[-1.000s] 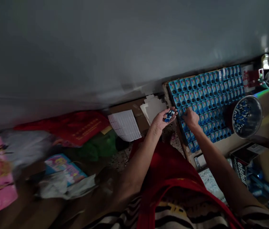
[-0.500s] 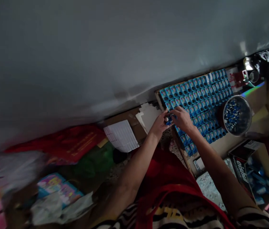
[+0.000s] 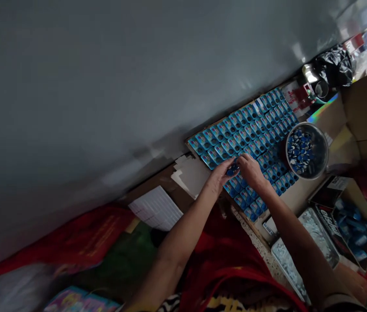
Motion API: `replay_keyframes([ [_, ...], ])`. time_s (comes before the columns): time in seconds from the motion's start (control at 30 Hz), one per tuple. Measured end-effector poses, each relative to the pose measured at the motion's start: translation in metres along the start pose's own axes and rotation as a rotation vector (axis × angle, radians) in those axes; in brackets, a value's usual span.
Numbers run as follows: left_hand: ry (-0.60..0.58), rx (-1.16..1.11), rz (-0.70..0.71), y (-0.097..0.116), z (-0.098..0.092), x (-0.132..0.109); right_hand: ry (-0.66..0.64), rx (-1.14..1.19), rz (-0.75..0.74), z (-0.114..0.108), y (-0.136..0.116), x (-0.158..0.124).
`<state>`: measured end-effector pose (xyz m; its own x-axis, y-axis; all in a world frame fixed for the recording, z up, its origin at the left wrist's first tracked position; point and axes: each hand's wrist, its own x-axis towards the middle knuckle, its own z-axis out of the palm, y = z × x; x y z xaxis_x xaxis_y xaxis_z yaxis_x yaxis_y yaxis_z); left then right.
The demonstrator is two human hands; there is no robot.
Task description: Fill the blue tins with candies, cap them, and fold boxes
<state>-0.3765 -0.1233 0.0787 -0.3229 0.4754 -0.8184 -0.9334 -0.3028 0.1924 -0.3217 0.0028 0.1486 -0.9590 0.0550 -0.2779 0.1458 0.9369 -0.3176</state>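
The left hand (image 3: 220, 174) cups small blue discs (image 3: 232, 169) beside rows of blue packs (image 3: 261, 142), the right hand (image 3: 251, 171) bent over them, its grip indiscernible.

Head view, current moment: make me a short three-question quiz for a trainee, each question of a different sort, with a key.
1. Multiple choice: what does the left hand hold?
A) a roll of tape
B) small blue pieces
C) a paintbrush
2. True or false: the blue packs lie in several rows.
3. Fill in: the hand nearer the metal bowl is the ____ hand.

Key: 1. B, small blue pieces; 2. true; 3. right.
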Motion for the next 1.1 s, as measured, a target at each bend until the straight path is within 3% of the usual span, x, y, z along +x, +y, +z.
replay_keyframes([
  [0.17, 0.038, 0.127, -0.004, 0.006, 0.006, 0.007, 0.115, 0.131, 0.054, 0.006, -0.008, -0.003],
  [0.37, 0.031, 0.219, 0.013, 0.012, -0.013, -0.001, 0.311, 0.456, 0.315, 0.040, -0.019, -0.003],
  [0.5, 0.032, 0.170, -0.016, 0.021, -0.017, -0.003, 0.319, 0.582, 0.448, 0.038, 0.005, 0.016],
  [0.6, -0.024, 0.055, -0.018, 0.035, -0.013, -0.001, 0.345, 0.412, 0.499, 0.021, 0.035, 0.043],
  [0.77, -0.129, -0.031, 0.004, 0.057, -0.010, -0.003, 0.102, 0.050, 0.473, 0.002, 0.056, 0.093],
  [0.9, -0.151, -0.059, 0.036, 0.062, -0.015, -0.004, -0.057, -0.098, 0.575, -0.006, 0.063, 0.120],
  [1.0, -0.202, -0.081, 0.063, 0.062, -0.017, -0.004, -0.092, -0.103, 0.607, -0.013, 0.070, 0.129],
  [1.1, -0.189, -0.101, 0.070, 0.060, -0.017, -0.006, -0.051, -0.114, 0.568, -0.017, 0.060, 0.119],
])
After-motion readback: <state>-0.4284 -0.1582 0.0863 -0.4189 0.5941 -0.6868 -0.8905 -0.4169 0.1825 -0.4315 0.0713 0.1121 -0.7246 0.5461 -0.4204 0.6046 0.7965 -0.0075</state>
